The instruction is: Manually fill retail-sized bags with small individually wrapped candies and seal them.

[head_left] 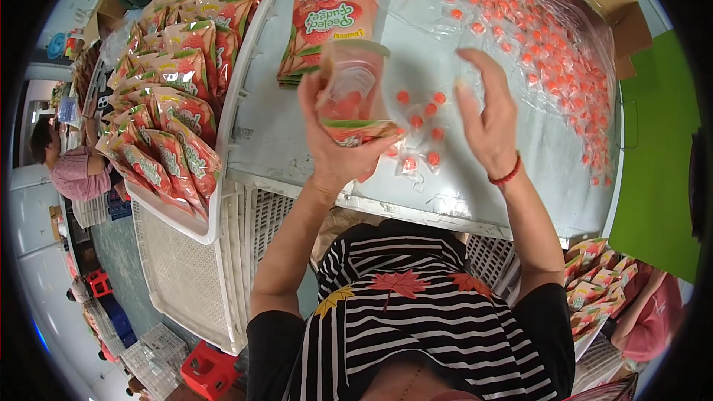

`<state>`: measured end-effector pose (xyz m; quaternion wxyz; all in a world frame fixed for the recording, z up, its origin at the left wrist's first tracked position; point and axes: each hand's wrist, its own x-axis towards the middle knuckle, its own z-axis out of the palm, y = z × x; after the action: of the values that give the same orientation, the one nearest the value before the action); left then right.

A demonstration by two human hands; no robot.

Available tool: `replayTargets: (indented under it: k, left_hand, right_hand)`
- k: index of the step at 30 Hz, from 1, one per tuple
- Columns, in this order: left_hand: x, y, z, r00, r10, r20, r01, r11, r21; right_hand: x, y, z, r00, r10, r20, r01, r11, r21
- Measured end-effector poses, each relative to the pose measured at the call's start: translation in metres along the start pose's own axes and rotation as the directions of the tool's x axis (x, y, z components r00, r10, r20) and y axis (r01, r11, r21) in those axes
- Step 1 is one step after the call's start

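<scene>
Gripping pouch (353, 93) – left hand (334, 145), candies (423, 122) near

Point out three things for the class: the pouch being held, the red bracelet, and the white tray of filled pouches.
Pouch (355, 96): head view, on its clear front panel.
Red bracelet (506, 176): head view, on the band at the wrist.
White tray (194, 229): head view, on its near rim.

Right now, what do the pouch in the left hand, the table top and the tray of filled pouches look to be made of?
Pouch in the left hand: glossy printed plastic film with a clear window, judging by its sheen and creases. Table top: dull grey sheet metal, probably steel, scuffed. Tray: white moulded plastic, by its rounded rim.
</scene>
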<state>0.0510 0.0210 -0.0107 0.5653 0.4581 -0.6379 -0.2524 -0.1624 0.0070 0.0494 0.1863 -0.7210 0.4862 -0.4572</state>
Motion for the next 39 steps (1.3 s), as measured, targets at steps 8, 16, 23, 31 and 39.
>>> replayTargets:
  k: [8, 16, 23, 31, 39]
  left_hand:
    - [-0.008, -0.012, -0.04, 0.99, -0.009, -0.144, 0.032, 0.987, 0.158]
    - [-0.006, 0.017, -0.031, 0.992, -0.058, -0.111, 0.073, 0.988, 0.137]
    - [0.004, 0.012, 0.003, 0.986, 0.148, 0.083, -0.169, 0.896, 0.411]
    - [0.008, 0.008, 0.026, 0.931, 0.287, 0.226, -0.365, 0.759, 0.54]
    - [0.011, -0.001, 0.037, 0.931, 0.29, 0.222, -0.365, 0.756, 0.543]
  right_hand:
    - [-0.08, 0.023, 0.082, 0.941, -0.021, 0.337, 0.154, 0.916, -0.372]
    - [-0.062, 0.058, 0.079, 0.948, -0.153, 0.278, 0.277, 0.826, -0.491]
    - [-0.044, 0.089, 0.066, 0.998, -0.041, -0.042, 0.035, 0.99, -0.14]
    - [0.035, -0.011, 0.009, 0.686, 0.698, 0.205, -0.336, 0.055, 0.94]
    - [0.048, -0.013, -0.006, 0.717, 0.686, 0.126, -0.233, 0.065, 0.97]
